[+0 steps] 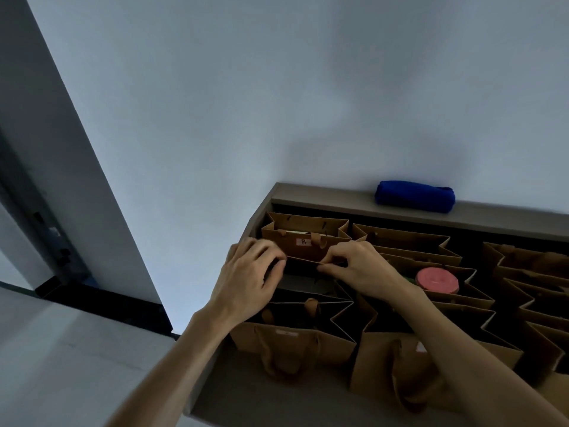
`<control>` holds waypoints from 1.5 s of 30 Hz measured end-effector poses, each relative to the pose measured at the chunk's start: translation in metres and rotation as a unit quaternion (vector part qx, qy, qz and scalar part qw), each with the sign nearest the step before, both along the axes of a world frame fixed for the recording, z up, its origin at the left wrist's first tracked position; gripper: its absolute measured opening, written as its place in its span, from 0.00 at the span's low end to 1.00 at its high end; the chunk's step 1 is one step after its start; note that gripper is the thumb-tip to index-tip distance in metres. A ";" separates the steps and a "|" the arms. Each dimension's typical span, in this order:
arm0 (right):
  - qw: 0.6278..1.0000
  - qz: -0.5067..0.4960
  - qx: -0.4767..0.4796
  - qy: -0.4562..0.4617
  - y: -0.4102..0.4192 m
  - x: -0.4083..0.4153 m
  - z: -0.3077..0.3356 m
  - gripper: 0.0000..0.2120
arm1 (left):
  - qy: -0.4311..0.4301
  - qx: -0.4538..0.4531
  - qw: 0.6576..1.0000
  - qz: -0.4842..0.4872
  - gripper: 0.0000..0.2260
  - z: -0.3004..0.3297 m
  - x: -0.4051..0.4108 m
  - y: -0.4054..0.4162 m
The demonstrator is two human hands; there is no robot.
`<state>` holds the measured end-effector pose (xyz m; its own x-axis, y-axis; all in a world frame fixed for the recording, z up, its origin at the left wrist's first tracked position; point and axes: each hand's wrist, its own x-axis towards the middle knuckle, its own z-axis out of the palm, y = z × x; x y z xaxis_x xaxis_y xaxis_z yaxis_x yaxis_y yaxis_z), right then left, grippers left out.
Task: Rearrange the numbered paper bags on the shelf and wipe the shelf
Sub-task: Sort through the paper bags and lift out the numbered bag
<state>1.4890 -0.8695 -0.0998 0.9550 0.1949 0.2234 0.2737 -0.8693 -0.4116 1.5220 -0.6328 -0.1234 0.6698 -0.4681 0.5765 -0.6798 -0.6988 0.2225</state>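
Note:
Several brown paper bags stand in rows on a grey shelf. At the back left stands a bag with a label reading 8. Just in front of it is another open bag; my left hand grips its left rim and my right hand pinches its top edge from the right. A front-left bag with a white label stands under my left wrist. A rolled blue cloth lies on the shelf's back ledge.
A pink round lid shows inside a bag right of my right hand. More bags fill the right side. A white wall rises behind; a dark door frame stands far left. Pale floor lies below left.

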 end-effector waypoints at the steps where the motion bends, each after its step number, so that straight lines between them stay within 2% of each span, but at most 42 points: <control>1: 1.000 -0.009 -0.002 0.005 0.000 0.003 0.001 0.06 | 0.005 0.014 1.000 0.000 0.16 0.000 0.005 -0.002; 5: 0.999 -0.022 -0.008 0.028 -0.005 0.016 0.007 0.08 | 0.087 0.070 0.994 0.005 0.18 0.002 0.023 -0.010; 10: 0.997 -0.055 -0.036 -0.039 -0.021 0.036 0.013 0.10 | 0.091 0.078 0.993 0.009 0.15 0.002 0.040 -0.019; 14: 0.991 -0.075 -0.108 -0.021 -0.029 0.049 0.015 0.11 | 0.104 0.082 0.991 0.007 0.16 -0.002 0.052 -0.023; 18: 0.993 -0.051 -0.103 0.016 -0.027 0.047 0.016 0.11 | 0.109 0.102 0.989 -0.003 0.25 -0.001 0.051 -0.022; 22: 0.992 -0.002 -0.106 0.064 -0.030 0.038 0.020 0.10 | 0.130 0.151 0.980 0.000 0.26 0.002 0.044 -0.024; 28: 0.986 0.055 -0.124 0.101 -0.028 0.025 0.017 0.10 | 0.099 0.119 0.988 -0.008 0.30 -0.002 0.025 -0.011; 37: 0.986 0.054 -0.137 0.078 -0.029 0.037 0.018 0.10 | 0.129 0.126 0.984 -0.001 0.28 0.001 0.027 -0.013; 42: 0.989 -0.013 -0.134 0.053 -0.032 0.066 0.018 0.15 | 0.147 0.156 0.977 0.009 0.23 0.003 0.043 -0.021; 45: 0.987 -0.026 -0.156 0.034 -0.031 0.078 0.018 0.13 | 0.155 0.148 0.977 0.018 0.21 0.004 0.049 -0.023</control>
<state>1.5672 -0.9007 -0.0817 0.9765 0.1935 0.0950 0.2055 -0.9688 -0.1386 1.5705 -0.6561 -0.1195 0.8092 -0.5572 0.1865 -0.5865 -0.7854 0.1980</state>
